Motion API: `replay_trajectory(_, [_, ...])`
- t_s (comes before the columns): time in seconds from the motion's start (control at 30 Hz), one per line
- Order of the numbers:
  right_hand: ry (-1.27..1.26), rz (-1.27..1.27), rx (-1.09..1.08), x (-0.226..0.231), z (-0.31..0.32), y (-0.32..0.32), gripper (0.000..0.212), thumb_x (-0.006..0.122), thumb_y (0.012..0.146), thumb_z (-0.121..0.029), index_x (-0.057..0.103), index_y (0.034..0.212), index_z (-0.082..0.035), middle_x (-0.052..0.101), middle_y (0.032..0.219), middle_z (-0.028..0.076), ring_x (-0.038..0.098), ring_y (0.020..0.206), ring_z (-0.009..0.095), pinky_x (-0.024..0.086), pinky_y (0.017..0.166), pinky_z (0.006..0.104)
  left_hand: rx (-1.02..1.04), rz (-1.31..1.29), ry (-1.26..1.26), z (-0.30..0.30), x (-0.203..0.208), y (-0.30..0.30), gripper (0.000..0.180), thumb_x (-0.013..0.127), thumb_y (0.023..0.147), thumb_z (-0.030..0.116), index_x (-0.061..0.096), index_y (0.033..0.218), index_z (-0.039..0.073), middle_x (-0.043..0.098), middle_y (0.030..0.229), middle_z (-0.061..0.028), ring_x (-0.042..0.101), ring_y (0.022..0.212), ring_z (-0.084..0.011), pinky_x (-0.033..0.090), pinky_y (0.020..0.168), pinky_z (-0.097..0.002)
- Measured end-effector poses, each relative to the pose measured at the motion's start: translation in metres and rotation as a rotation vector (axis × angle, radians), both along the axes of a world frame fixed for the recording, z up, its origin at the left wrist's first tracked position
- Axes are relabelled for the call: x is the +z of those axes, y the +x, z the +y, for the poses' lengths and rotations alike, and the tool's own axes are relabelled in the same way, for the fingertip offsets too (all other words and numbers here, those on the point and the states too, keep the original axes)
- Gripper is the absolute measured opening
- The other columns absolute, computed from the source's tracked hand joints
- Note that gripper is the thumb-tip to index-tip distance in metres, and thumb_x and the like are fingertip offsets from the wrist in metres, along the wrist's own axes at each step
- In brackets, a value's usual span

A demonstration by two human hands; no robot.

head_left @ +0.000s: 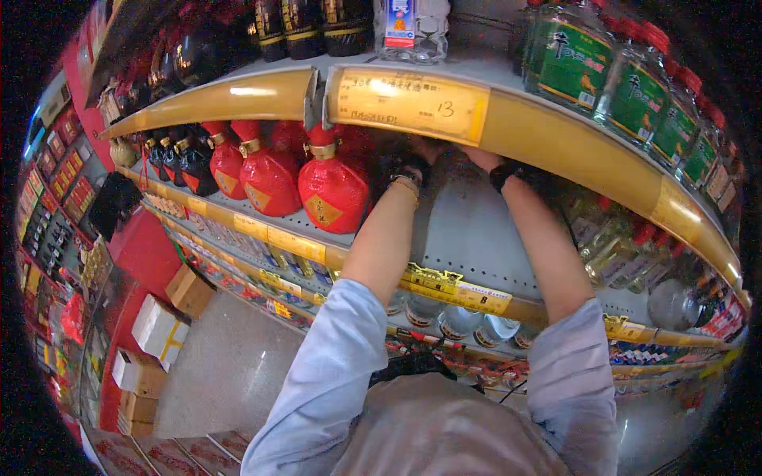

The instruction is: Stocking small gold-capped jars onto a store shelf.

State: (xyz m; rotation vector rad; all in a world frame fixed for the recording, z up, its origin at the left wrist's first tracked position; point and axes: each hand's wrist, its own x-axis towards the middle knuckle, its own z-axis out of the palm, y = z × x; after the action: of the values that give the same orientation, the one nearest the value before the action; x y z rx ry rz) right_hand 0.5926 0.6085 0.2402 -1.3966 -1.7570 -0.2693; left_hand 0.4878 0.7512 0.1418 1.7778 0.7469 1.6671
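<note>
Two hands reach deep into the middle shelf, under the yellow price rail.

Both forearms rise from the lower edge and go in side by side; the left hand [410, 165] and right hand [490, 163] are mostly hidden behind the upper shelf's front rail [413, 103], so whether either is closed on anything cannot be told. What they reach for lies straight ahead of them, toward the back edge of the grey perforated shelf [468, 230], and is not visible. The left hand is nearer the red round bottles [333, 190], just beside its wrist; clear bottles [611, 238] stand off the right forearm. Green-labelled bottles [635, 87] fill the shelf above. Cardboard boxes [159, 329] sit on the aisle floor, lower left.
</note>
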Motion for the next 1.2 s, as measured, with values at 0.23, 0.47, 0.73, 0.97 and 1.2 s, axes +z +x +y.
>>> replay_trajectory(0.23, [0.228, -0.036, 0.003, 0.023, -0.051, -0.02, 0.018, 0.05, 0.077, -0.013, 0.058, 0.09, -0.004, 0.057, 0.085, 0.017, 0.053, 0.081, 0.032, 0.042, 0.075, 0.0406, -0.627, -0.485, 0.004, 0.012, -0.008, -0.006, 0.056, 0.057, 0.078, 0.03, 0.037, 0.124, 0.006, 0.041, 0.126, -0.0077, 0.031, 0.12, -0.0239, 0.023, 0.102, -0.0391])
replay_trajectory(0.47, [0.37, -0.08, 0.01, 0.037, -0.097, -0.04, 0.017, 0.049, 0.078, -0.013, 0.059, 0.089, -0.004, 0.058, 0.083, 0.017, 0.053, 0.08, 0.033, 0.042, 0.074, 0.0409, -0.408, -0.239, 0.088, 0.027, 0.003, -0.027, 0.045, 0.049, 0.084, 0.032, 0.041, 0.121, 0.006, 0.043, 0.125, -0.0081, 0.035, 0.118, -0.025, 0.027, 0.1, -0.0389])
replay_trajectory(0.73, [-0.155, -0.015, -0.112, 0.061, -0.149, -0.021, 0.03, 0.048, 0.078, -0.018, 0.051, 0.103, -0.002, 0.055, 0.098, 0.023, 0.051, 0.094, 0.037, 0.041, 0.08, 0.0441, 0.385, 0.246, 0.183, -0.03, 0.041, -0.032, 0.044, 0.05, 0.081, 0.037, 0.05, 0.113, 0.007, 0.05, 0.117, -0.0116, 0.046, 0.109, -0.0272, 0.037, 0.092, -0.0372])
replay_trajectory(0.97, [-0.095, 0.136, -0.044, 0.004, -0.08, -0.015, 0.058, 0.065, 0.069, -0.03, 0.045, 0.115, 0.0, 0.046, 0.115, 0.023, 0.042, 0.11, 0.037, 0.035, 0.091, 0.0389, 0.558, 0.702, 0.403, -0.03, 0.036, -0.033, 0.042, 0.05, 0.08, 0.038, 0.052, 0.109, 0.007, 0.053, 0.111, -0.011, 0.048, 0.103, -0.0255, 0.039, 0.09, -0.0359])
replay_trajectory(1.2, [0.047, 0.109, -0.018, -0.035, -0.01, -0.019, 0.077, 0.073, 0.061, -0.033, 0.038, 0.122, -0.003, 0.041, 0.123, 0.02, 0.037, 0.115, 0.034, 0.031, 0.095, 0.0398, 0.661, 0.875, 0.454, -0.021, 0.035, -0.037, 0.039, 0.047, 0.083, 0.039, 0.055, 0.104, 0.008, 0.056, 0.104, -0.0073, 0.05, 0.098, -0.0244, 0.04, 0.087, -0.0355])
